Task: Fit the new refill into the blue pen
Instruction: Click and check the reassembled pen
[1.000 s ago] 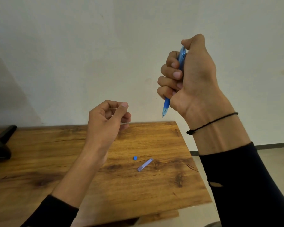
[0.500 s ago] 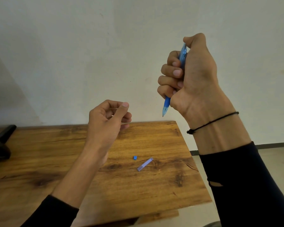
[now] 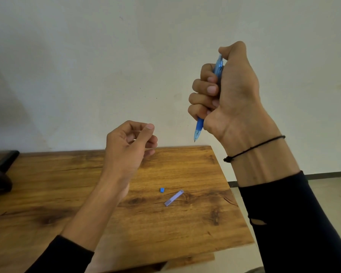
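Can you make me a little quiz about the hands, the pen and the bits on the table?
1. True or false: the right hand grips the blue pen with its tip pointing down.
2. Which lies nearer the table's right edge: A) the small blue piece or B) the pale clear tube?
3. Fill in: the left hand hangs above the wooden ____, touching neither loose part.

Key: 1 true. 2 B. 3 table.
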Demonstrator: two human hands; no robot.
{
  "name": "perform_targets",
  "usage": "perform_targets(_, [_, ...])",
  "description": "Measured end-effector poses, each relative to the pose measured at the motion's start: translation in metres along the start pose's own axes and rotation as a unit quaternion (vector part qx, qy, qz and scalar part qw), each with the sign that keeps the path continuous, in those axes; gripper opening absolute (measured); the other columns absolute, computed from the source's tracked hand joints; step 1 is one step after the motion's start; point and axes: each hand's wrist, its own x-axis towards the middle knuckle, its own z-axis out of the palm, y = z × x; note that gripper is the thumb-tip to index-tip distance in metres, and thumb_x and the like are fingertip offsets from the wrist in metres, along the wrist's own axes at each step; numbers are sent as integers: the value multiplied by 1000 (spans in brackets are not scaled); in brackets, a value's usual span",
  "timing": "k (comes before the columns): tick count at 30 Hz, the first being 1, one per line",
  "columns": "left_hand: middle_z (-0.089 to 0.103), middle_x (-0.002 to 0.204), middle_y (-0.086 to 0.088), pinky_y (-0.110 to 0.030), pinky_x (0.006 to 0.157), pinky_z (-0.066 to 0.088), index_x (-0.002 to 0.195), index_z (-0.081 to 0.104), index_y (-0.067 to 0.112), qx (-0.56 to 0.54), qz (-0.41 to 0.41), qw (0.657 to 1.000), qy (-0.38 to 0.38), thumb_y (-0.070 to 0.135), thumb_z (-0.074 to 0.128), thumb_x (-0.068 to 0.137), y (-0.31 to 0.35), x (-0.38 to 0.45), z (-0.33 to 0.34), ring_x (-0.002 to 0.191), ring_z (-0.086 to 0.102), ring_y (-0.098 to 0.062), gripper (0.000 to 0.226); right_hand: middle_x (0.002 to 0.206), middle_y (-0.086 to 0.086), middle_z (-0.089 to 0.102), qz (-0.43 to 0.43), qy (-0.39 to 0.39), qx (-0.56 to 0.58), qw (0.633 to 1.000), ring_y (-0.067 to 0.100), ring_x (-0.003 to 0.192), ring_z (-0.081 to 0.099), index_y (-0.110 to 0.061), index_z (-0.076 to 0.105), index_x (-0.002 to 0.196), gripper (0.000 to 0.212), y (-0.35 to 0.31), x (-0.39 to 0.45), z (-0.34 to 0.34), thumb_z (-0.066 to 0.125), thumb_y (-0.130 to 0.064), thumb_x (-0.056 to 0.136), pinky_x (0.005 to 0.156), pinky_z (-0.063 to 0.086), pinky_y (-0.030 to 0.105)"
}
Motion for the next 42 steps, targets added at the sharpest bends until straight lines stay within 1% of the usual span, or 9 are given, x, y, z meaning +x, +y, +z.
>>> perform_targets(5, [79,84,-2,-32,79,68,103,77,12,2,-2,1000,-1,25,72,104,1,0,0,79,76,-11,14,52,-5,21,2,-2,-2,1000,12,43,10,-21,28,58,52,0,1,-1,37,-45,103,42,13,23])
perform_targets(11, [79,86,-5,-30,78,68,104,76,11,3,-4,1000,1,25,72,104,2,-1,0,79,76,-11,15,52,-6,21,5,-2,2,1000,12,42,10,-21,28,58,52,0,1,-1,37,-45,103,41,14,22])
perform_targets(18, [79,84,-3,-29,77,68,103,77,12,4,-5,1000,2,25,72,104,3,-1,0,79,76,-11,14,51,-6,20,4,1,6,1000,12,42,10,-21,27,57,52,-1,1,-1,36,-44,103,41,14,22])
perform_targets(22, [79,84,-4,-27,75,68,102,77,12,3,-6,1000,3,25,72,103,3,-1,0,78,77,-11,13,51,-5,21,5,2,10,1000,11,42,11,-20,28,57,53,-2,1,-1,36,-45,103,42,13,22])
perform_targets(27, [79,87,-7,-27,76,68,103,77,11,3,-8,1000,1,25,72,104,3,-1,0,78,76,-11,15,52,-6,20,4,4,13,1000,12,42,10,-21,27,57,53,-1,1,-2,36,-45,103,42,13,22])
perform_targets(38, [78,85,-5,-30,77,68,107,76,7,-2,-8,1000,3,24,72,103,3,-1,1,77,76,-10,18,51,-6,21,6,5,14,1000,12,41,11,-21,28,57,53,-1,1,-2,37,-46,103,42,14,21])
perform_targets(42, [79,85,-4,-28,76,68,106,76,9,1,-7,1000,1,24,72,104,2,-1,-1,77,76,-9,16,51,-6,23,8,3,25,1000,12,41,11,-21,29,58,53,-2,2,-3,37,-48,103,42,14,22])
